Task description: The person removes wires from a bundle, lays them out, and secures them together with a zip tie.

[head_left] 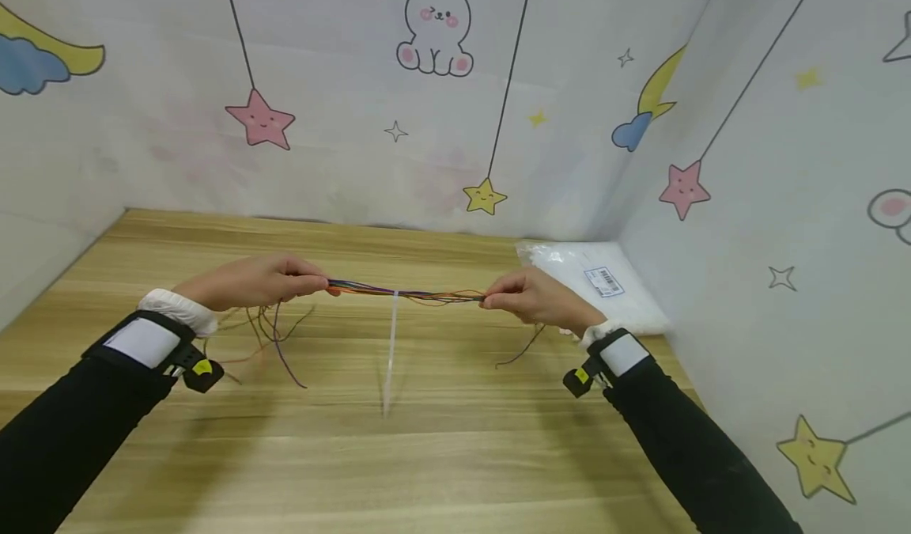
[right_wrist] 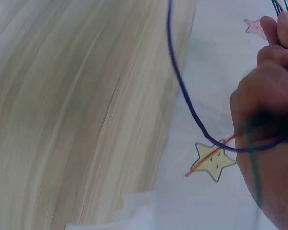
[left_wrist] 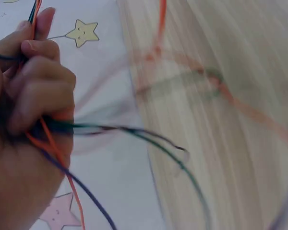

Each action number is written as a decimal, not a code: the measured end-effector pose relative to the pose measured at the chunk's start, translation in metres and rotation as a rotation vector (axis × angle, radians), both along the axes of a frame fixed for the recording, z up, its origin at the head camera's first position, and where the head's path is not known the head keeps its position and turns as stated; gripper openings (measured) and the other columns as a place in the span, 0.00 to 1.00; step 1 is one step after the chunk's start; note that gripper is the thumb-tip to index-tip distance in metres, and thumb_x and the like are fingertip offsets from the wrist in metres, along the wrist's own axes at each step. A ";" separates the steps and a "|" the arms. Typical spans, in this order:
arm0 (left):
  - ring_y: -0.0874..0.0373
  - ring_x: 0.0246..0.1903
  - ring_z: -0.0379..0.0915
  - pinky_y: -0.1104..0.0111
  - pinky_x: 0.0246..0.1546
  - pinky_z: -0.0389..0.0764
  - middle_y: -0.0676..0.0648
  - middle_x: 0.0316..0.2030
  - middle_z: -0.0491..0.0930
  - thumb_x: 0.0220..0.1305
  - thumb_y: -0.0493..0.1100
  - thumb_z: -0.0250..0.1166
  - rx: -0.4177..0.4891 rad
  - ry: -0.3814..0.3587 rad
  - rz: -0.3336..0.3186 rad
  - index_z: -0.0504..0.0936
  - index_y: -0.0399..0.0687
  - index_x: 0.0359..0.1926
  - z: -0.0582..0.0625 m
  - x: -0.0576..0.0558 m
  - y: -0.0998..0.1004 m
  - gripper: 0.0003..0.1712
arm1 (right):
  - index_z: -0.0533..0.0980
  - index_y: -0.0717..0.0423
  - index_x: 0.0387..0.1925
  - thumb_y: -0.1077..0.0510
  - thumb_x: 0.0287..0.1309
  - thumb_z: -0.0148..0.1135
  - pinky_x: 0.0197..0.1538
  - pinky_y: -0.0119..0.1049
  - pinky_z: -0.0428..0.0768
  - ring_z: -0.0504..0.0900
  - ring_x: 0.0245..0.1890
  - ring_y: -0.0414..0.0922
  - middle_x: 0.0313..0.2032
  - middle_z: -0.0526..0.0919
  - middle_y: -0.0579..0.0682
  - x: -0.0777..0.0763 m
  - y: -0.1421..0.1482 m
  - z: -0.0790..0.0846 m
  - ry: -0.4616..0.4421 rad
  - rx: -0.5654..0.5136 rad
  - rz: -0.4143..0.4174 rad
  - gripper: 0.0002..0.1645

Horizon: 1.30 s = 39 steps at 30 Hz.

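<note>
A bundle of thin coloured wires, orange, purple and dark, stretches nearly level between my hands above the table. Near its middle a white cable tie hangs from it, its long tail pointing down. My left hand grips one end with curled fingers; loose wire ends in green, purple and orange trail out of that fist, some blurred. At the other end my right hand pinches the bundle between thumb and fingers. A purple wire and a short orange end come out of the right fist.
A wooden table lies below the hands. At its back right rests a white plastic package with a label, behind the right hand. Cloth walls printed with stars and a rabbit rise at the back and sides.
</note>
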<state>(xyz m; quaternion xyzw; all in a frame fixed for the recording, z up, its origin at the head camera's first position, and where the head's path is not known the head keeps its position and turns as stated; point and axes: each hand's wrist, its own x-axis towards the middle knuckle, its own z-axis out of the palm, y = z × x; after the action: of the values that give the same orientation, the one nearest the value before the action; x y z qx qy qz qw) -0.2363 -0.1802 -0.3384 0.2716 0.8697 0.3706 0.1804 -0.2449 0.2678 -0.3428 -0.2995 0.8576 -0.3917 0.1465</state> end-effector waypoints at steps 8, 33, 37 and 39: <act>0.58 0.37 0.73 0.62 0.39 0.74 0.50 0.45 0.83 0.80 0.42 0.56 -0.194 0.227 -0.053 0.86 0.47 0.52 -0.003 -0.005 -0.015 0.13 | 0.86 0.61 0.50 0.58 0.75 0.60 0.36 0.37 0.74 0.78 0.32 0.50 0.42 0.87 0.59 -0.009 0.009 -0.016 0.155 0.131 0.017 0.14; 0.42 0.42 0.84 0.45 0.45 0.81 0.43 0.41 0.87 0.68 0.39 0.70 -0.408 0.589 0.069 0.91 0.42 0.48 -0.080 -0.030 -0.038 0.10 | 0.84 0.50 0.31 0.50 0.72 0.63 0.33 0.50 0.82 0.86 0.29 0.51 0.26 0.86 0.47 -0.029 -0.015 -0.076 0.834 0.727 -0.134 0.13; 0.52 0.31 0.79 0.54 0.30 0.79 0.50 0.32 0.81 0.69 0.40 0.70 -0.429 0.625 0.099 0.91 0.45 0.49 -0.084 -0.029 -0.045 0.11 | 0.84 0.50 0.35 0.52 0.75 0.61 0.35 0.50 0.82 0.86 0.31 0.52 0.28 0.85 0.49 -0.025 -0.014 -0.079 0.803 0.700 -0.129 0.11; 0.56 0.27 0.71 0.59 0.26 0.73 0.52 0.29 0.76 0.69 0.38 0.68 -0.429 0.638 0.099 0.90 0.45 0.51 -0.087 -0.028 -0.049 0.12 | 0.84 0.51 0.41 0.56 0.75 0.59 0.35 0.48 0.83 0.85 0.32 0.52 0.30 0.84 0.50 -0.024 -0.014 -0.080 0.780 0.673 -0.092 0.08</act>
<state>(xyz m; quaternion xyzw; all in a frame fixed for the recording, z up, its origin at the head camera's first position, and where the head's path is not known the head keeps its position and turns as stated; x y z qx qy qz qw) -0.2643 -0.2288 -0.4250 0.2870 0.9519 0.0854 -0.0645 -0.2687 0.2534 -0.4232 -0.3216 0.9392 0.0409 -0.1133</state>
